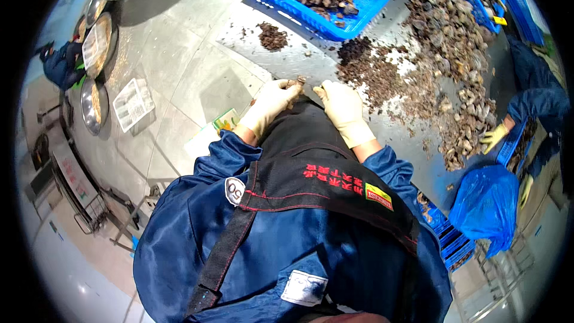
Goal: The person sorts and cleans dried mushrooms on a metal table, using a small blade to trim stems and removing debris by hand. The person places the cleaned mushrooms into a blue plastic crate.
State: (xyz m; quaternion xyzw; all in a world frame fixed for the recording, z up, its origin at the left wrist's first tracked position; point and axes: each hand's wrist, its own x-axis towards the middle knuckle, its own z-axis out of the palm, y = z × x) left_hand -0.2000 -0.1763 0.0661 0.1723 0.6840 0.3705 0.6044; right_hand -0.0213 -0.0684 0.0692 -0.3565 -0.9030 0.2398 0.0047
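My left hand [274, 98], in a pale rubber glove, pinches a small brown piece of dried mushroom [301, 80] at the near edge of the metal table [309, 65]. Just to its right is my gloved right hand [343, 106], fingers curled and thumb towards the piece. Whether anything sits inside those fingers is hidden. Beyond my right hand lie brown crumbs and trimmings [374, 74]. A small heap of dark bits [272, 37] rests farther off on the metal. Along the right spreads a long pile of dried mushrooms [453, 40].
A blue plastic basket [296, 12] with dark mushroom pieces stands ahead. At right, a co-worker's gloved hand [494, 138] touches the pile's edge, near a blue plastic bag [484, 206]. Left on the floor are a white basket [133, 104] and metal basins [95, 110]; another person crouches there.
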